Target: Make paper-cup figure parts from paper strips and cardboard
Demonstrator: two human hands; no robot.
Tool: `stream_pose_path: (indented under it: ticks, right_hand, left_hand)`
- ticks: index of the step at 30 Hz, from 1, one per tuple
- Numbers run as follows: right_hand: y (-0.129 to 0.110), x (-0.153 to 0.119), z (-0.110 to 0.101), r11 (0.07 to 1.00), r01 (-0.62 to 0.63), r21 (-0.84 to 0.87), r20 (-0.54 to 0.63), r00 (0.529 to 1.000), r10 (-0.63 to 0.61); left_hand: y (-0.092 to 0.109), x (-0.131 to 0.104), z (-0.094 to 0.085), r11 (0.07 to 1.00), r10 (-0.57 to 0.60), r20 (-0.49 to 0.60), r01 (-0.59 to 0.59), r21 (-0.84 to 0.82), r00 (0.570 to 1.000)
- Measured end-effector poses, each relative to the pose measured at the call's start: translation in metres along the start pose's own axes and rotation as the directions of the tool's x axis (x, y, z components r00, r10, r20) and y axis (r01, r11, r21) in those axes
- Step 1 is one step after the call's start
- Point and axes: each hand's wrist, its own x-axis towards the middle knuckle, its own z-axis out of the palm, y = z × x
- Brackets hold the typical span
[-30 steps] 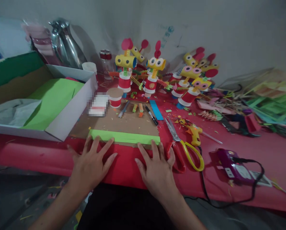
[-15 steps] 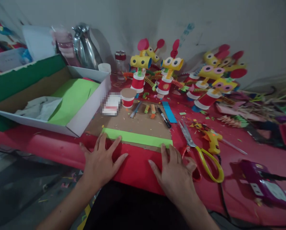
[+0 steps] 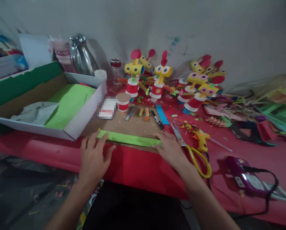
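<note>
Green strip lies flat, a hand at each end

Strip (image 3: 130, 139) on the cardboard (image 3: 126, 126), near the front edge of the red worktop (image 3: 138, 164). Left hand (image 3: 94, 156) spread, fingertips at the strip's left end, thumb apart. Right hand (image 3: 173, 148) curled over the right end; cannot tell whether it pinches.

Containers: open box (image 3: 87, 111) at left, white walls, green flap. Inside: a large green sheet (image 3: 68, 103), crumpled white paper (image 3: 34, 111) beside it, a bit of red at the back corner. Red-and-white cup (image 3: 123, 103) on the cardboard, topped by a brown disc; contents hidden. Behind the box: pink bottle (image 3: 62, 56), steel jug (image 3: 82, 57), white cup (image 3: 100, 74); insides cannot be seen. Clear jar (image 3: 116, 72) nearby, lid on. Scissors (image 3: 201, 163) just beside the right hand.
</note>
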Motion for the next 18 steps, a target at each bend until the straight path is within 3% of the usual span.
stream_pose_path:
  ticks: [2,3,5,7,12,15,18]
  right_hand:
    - [0.003,0.007,0.0,0.999,-0.024,0.041,0.081,0.996,0.021]
    - [0.004,0.009,0.001,0.999,-0.03,0.04,0.109,0.994,0.025]
    - [0.003,0.009,0.0,0.999,-0.03,0.027,0.132,0.991,0.026]
    - [0.001,0.008,-0.001,1.0,-0.01,0.024,0.127,0.992,0.007]
    - [0.002,0.007,-0.002,0.999,0.034,-0.001,0.117,0.993,-0.034]
    - [0.006,0.007,-0.001,0.997,0.072,0.004,0.086,0.994,-0.072]
    - [0.007,0.008,-0.002,0.997,0.053,0.056,0.145,0.988,-0.061]
  left_hand:
    - [0.004,-0.005,0.001,0.954,-0.043,0.122,0.077,-0.29,0.992]
    - [0.008,-0.008,0.002,0.889,-0.067,0.222,0.16,-0.429,0.973]
    - [0.018,-0.015,0.007,0.692,-0.092,0.409,0.354,-0.629,0.908]
    - [0.03,-0.019,0.012,0.466,-0.091,0.514,0.492,-0.735,0.853]
    - [0.052,-0.019,0.014,-0.046,-0.08,0.699,0.697,-0.715,0.711]
    - [0.058,-0.019,0.014,-0.224,-0.053,0.766,0.74,-0.635,0.641]
    - [0.062,-0.021,0.016,-0.327,-0.079,0.778,0.721,-0.61,0.623]
